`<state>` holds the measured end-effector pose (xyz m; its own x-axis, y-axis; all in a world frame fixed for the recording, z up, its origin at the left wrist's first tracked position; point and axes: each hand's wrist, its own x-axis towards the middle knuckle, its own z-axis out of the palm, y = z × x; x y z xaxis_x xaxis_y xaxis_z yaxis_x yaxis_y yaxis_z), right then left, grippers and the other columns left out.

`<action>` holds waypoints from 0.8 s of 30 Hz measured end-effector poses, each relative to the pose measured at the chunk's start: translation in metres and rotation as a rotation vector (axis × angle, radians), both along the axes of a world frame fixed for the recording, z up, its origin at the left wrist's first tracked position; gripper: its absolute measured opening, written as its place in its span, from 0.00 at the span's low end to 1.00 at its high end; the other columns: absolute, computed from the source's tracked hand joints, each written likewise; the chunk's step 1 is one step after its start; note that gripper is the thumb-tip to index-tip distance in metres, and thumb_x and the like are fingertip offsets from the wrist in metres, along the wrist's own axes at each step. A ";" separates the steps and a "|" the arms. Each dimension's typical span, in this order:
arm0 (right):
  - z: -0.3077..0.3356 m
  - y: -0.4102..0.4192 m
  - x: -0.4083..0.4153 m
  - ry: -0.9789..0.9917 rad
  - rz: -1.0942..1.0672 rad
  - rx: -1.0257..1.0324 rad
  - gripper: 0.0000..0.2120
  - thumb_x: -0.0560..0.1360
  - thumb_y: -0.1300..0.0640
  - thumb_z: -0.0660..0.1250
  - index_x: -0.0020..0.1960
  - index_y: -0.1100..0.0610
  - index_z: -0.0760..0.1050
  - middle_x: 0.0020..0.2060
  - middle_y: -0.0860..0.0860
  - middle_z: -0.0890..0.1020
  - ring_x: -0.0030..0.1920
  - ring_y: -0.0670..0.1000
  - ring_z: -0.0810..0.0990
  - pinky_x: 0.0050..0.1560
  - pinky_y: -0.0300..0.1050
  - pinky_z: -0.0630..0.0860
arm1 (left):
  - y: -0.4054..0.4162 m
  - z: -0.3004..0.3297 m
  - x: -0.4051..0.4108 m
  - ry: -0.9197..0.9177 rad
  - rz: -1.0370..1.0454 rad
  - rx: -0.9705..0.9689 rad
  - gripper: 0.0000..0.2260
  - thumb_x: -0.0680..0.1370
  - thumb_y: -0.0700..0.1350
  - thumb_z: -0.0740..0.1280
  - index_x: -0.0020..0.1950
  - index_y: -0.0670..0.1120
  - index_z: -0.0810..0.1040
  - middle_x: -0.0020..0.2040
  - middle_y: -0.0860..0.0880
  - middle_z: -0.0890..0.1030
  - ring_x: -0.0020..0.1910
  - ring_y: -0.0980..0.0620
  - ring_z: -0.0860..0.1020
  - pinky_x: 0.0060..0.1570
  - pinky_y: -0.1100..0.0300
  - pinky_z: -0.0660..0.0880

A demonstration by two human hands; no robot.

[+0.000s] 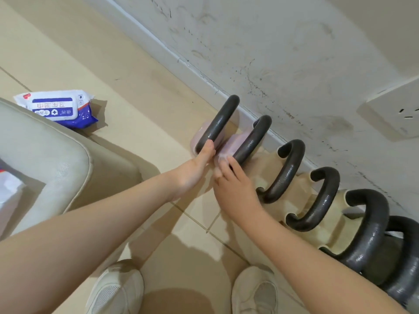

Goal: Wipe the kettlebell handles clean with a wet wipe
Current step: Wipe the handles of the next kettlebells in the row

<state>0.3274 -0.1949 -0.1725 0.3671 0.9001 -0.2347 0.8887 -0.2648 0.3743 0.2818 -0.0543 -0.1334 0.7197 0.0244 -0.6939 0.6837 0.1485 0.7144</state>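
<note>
— Where are the hands?
— Left hand (196, 168) grips the farthest kettlebell handle (217, 123) by the wall.
— And the right hand (231, 177)?
— On the second handle (251, 139); its fingers seem to press a wipe (223, 155).

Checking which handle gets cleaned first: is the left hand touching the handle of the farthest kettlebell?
Touching. In the head view the left hand reaches to the near end of the farthest kettlebell's handle, and its fingers curl against the dark bar with no gap visible.

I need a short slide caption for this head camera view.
Left hand steadies first dark kettlebell handle; right hand presses white wet wipe against the second.
</note>
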 end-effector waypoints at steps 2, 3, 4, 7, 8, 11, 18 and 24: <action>0.001 -0.001 -0.003 -0.073 0.105 -0.301 0.15 0.74 0.52 0.60 0.54 0.54 0.81 0.57 0.51 0.81 0.69 0.57 0.68 0.70 0.61 0.32 | 0.002 -0.005 -0.003 -0.012 0.022 0.012 0.34 0.75 0.68 0.40 0.74 0.53 0.62 0.74 0.57 0.62 0.74 0.56 0.58 0.73 0.59 0.49; 0.004 -0.001 0.001 -0.095 0.134 -0.368 0.14 0.74 0.51 0.61 0.53 0.52 0.82 0.56 0.50 0.82 0.69 0.57 0.68 0.70 0.61 0.31 | 0.002 -0.008 -0.004 -0.014 0.043 0.012 0.35 0.74 0.69 0.39 0.73 0.53 0.64 0.74 0.56 0.64 0.74 0.55 0.58 0.75 0.55 0.50; 0.007 -0.001 0.007 -0.108 0.159 -0.381 0.14 0.73 0.52 0.61 0.52 0.53 0.82 0.55 0.50 0.82 0.68 0.56 0.69 0.71 0.60 0.35 | 0.002 -0.010 -0.003 -0.020 0.073 0.010 0.35 0.74 0.68 0.39 0.73 0.52 0.65 0.73 0.56 0.65 0.73 0.55 0.60 0.75 0.55 0.51; 0.015 -0.002 0.016 -0.067 0.142 -0.217 0.20 0.73 0.56 0.53 0.53 0.56 0.82 0.56 0.53 0.82 0.63 0.54 0.75 0.71 0.54 0.51 | -0.002 -0.008 -0.002 -0.094 0.150 -0.023 0.29 0.79 0.60 0.36 0.75 0.50 0.60 0.66 0.55 0.71 0.68 0.57 0.67 0.65 0.70 0.63; 0.017 -0.002 0.016 -0.053 0.139 -0.166 0.21 0.73 0.57 0.52 0.51 0.57 0.83 0.56 0.54 0.82 0.62 0.53 0.76 0.70 0.53 0.53 | -0.003 -0.007 -0.001 -0.108 0.171 -0.028 0.29 0.80 0.59 0.35 0.75 0.50 0.59 0.64 0.54 0.72 0.66 0.57 0.68 0.61 0.69 0.64; 0.023 -0.004 0.024 -0.039 0.178 -0.130 0.19 0.72 0.57 0.54 0.51 0.55 0.83 0.52 0.52 0.83 0.59 0.54 0.78 0.69 0.53 0.55 | -0.007 -0.006 0.000 -0.071 0.235 -0.005 0.31 0.80 0.59 0.36 0.71 0.47 0.67 0.63 0.49 0.75 0.58 0.57 0.73 0.61 0.63 0.66; 0.056 -0.002 0.066 0.230 -0.198 0.148 0.18 0.79 0.53 0.49 0.58 0.56 0.75 0.60 0.54 0.78 0.70 0.56 0.67 0.73 0.57 0.46 | -0.014 0.003 0.013 -0.044 0.210 0.047 0.25 0.81 0.58 0.43 0.58 0.47 0.76 0.58 0.49 0.77 0.62 0.51 0.73 0.66 0.55 0.64; 0.062 -0.002 0.072 0.214 -0.071 0.024 0.19 0.77 0.56 0.47 0.56 0.55 0.75 0.58 0.53 0.79 0.68 0.55 0.70 0.72 0.59 0.45 | -0.020 -0.001 0.013 -0.086 0.049 0.153 0.13 0.80 0.49 0.57 0.55 0.45 0.78 0.46 0.48 0.79 0.45 0.51 0.73 0.47 0.60 0.69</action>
<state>0.3993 -0.1966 -0.1103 0.3736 0.8803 -0.2925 0.9260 -0.3358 0.1724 0.2944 -0.0740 -0.1342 0.7715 0.1612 -0.6154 0.6139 0.0650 0.7867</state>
